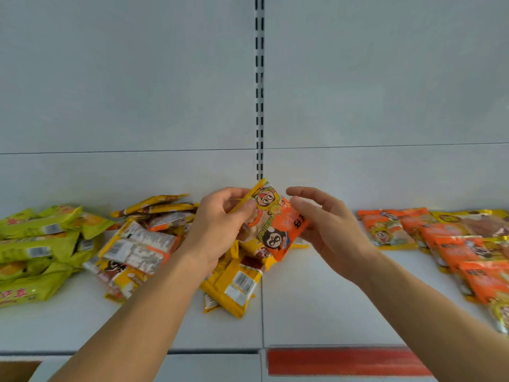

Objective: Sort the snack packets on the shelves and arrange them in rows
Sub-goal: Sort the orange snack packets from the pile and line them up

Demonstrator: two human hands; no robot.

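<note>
My left hand [217,224] grips an orange and yellow snack packet [275,221] with cartoon faces by its upper left edge, thumb on its front, and holds it above the white shelf [316,299]. My right hand [327,224] is at the packet's right edge with relaxed fingers spread; its fingertips touch or nearly touch the packet. Below and to the left lies a mixed heap of yellow and orange packets [154,244]. Orange packets of the same kind [454,244] lie in overlapping rows at the right.
Yellow-green packets [38,244] are piled at the far left of the shelf. A slotted upright [259,92] divides the grey back panel. A red price strip [344,361] runs along the shelf's front edge. A brown cardboard box corner [16,370] shows bottom left.
</note>
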